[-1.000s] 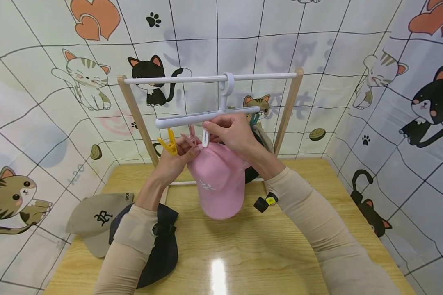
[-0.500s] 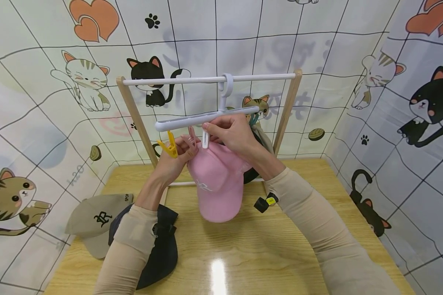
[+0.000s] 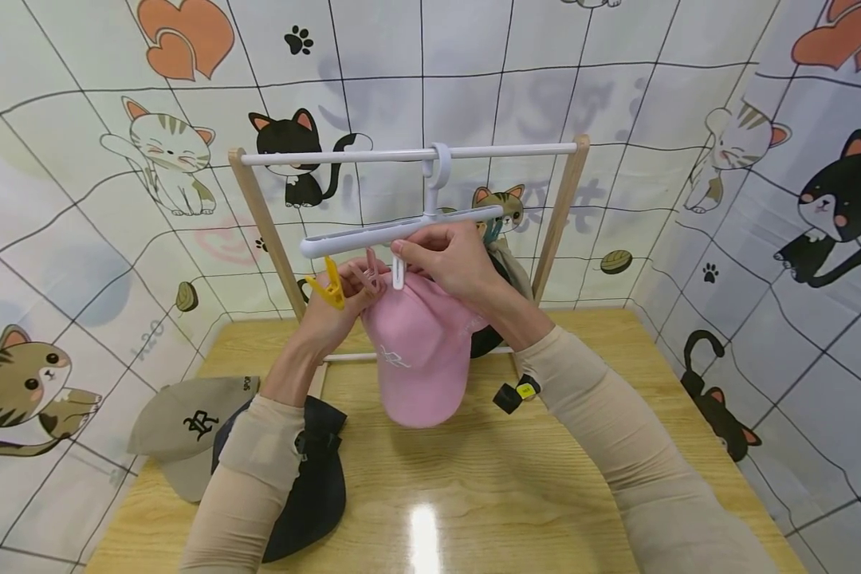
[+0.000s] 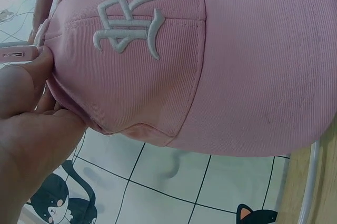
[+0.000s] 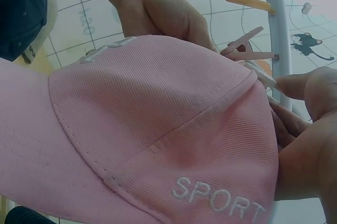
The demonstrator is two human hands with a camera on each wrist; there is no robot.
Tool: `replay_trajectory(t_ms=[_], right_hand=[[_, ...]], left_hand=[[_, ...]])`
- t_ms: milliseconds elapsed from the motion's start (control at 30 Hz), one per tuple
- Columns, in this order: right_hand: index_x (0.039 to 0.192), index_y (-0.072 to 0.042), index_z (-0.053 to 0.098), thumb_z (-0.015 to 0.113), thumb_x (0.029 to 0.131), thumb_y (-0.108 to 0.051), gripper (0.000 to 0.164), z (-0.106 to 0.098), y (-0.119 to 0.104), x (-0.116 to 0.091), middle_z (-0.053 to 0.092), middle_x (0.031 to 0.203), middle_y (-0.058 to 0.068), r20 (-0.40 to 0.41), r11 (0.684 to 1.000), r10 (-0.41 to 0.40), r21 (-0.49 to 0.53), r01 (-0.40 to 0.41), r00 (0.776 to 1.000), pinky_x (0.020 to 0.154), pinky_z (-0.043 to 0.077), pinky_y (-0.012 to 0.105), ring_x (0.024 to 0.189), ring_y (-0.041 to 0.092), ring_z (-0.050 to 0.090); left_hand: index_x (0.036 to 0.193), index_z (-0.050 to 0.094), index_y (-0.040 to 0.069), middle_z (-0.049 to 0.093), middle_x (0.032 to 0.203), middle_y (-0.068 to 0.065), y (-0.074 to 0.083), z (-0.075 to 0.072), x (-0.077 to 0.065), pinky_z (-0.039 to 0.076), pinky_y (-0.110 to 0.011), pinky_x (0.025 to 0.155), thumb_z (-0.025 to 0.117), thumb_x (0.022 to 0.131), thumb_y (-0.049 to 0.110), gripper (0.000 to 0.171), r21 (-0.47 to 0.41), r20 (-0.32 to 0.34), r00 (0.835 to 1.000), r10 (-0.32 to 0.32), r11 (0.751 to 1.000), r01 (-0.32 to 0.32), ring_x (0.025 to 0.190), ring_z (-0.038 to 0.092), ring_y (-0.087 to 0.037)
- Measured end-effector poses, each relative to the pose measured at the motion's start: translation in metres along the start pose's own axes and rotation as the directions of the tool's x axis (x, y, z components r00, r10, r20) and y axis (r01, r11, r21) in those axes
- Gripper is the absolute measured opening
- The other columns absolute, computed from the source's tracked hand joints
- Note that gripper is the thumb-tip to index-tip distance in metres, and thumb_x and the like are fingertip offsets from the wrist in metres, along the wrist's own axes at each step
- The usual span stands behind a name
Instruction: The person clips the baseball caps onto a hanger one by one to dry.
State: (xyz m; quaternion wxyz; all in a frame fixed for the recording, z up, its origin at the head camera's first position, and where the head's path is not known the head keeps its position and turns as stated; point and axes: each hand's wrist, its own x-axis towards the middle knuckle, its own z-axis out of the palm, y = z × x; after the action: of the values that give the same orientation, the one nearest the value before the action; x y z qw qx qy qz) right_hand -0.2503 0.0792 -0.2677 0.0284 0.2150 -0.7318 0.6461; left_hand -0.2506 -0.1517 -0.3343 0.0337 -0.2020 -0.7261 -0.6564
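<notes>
Cap (image 3: 423, 351) pink, ribbed; white embroidered emblem (image 4: 129, 23), SPORT lettering (image 5: 202, 193)

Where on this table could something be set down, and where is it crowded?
Bare table shows in front, between the dark hat and right sleeve, and again right of that sleeve. The left side is crowded by that hat and the beige baseball cap. Below the hanger, it is tight too: left hand, right hand, pink baseball cap and clothespins.

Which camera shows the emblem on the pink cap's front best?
The left wrist view: the emblem on the pink cap appears large and complete. The head view shows it small; the right wrist view catches it only at a steep slant.
</notes>
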Motion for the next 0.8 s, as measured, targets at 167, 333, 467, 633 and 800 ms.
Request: replay_trajectory(t_ms=[167,333,467,633,800], right_hand=[[0.105,-0.006,0.088,0.086,0.103,-0.023,0.018,-0.0002,-0.0014,-0.0003,0.086,0.098,0.004,0.010,0.998,0.018,-0.054,-0.017,1.000,0.085,0.064,0.028,0.091,0.013,0.078],[0.107,-0.008,0.086,0.086,0.103,-0.027,0.020,-0.0015,-0.0014,-0.0009,0.085,0.105,0.006,0.034,0.995,0.026,-0.094,-0.023,0.999,0.090,0.066,0.028,0.099,0.013,0.079],[0.108,-0.008,0.085,0.086,0.102,-0.027,0.020,-0.0033,-0.0005,-0.0023,0.085,0.104,0.006,0.044,0.994,0.008,-0.106,-0.004,0.999,0.091,0.064,0.028,0.098,0.014,0.078],[0.111,-0.008,0.085,0.087,0.101,-0.027,0.022,-0.0036,0.0010,-0.0034,0.086,0.104,0.006,0.045,0.993,-0.004,-0.121,0.009,0.999,0.092,0.061,0.030,0.098,0.015,0.079],[0.113,-0.009,0.085,0.086,0.101,-0.029,0.023,-0.0026,0.0013,-0.0041,0.086,0.108,0.007,0.047,0.989,-0.017,-0.146,0.023,0.999,0.094,0.060,0.030,0.100,0.015,0.080]], left_hand=[[0.099,0.074,0.011,0.079,0.114,0.013,0.0008,-0.0016,-0.0010,0.058,-0.019,0.093,0.076,0.108,0.011,0.010,0.003,0.011,1.000,-0.013,1.000,0.013,0.112,0.072,-0.009],[0.108,0.078,0.016,0.079,0.119,0.011,-0.0004,-0.0025,-0.0005,0.058,-0.020,0.094,0.077,0.109,0.016,0.001,0.003,0.040,0.999,-0.028,1.000,0.028,0.111,0.071,-0.011],[0.120,0.079,0.021,0.079,0.120,0.008,-0.0027,-0.0031,0.0000,0.058,-0.021,0.095,0.077,0.109,0.020,0.011,0.054,0.053,0.998,-0.043,0.998,0.040,0.111,0.071,-0.014],[0.131,0.076,0.012,0.078,0.125,0.008,-0.0048,-0.0042,-0.0010,0.058,-0.022,0.102,0.075,0.110,0.023,0.023,0.079,0.061,0.998,-0.030,0.997,0.026,0.121,0.071,-0.017],[0.122,0.076,0.011,0.076,0.136,0.002,-0.0070,-0.0052,-0.0020,0.057,-0.023,0.105,0.070,0.114,0.021,0.015,0.069,0.046,0.999,-0.004,0.998,0.001,0.129,0.069,-0.016]])
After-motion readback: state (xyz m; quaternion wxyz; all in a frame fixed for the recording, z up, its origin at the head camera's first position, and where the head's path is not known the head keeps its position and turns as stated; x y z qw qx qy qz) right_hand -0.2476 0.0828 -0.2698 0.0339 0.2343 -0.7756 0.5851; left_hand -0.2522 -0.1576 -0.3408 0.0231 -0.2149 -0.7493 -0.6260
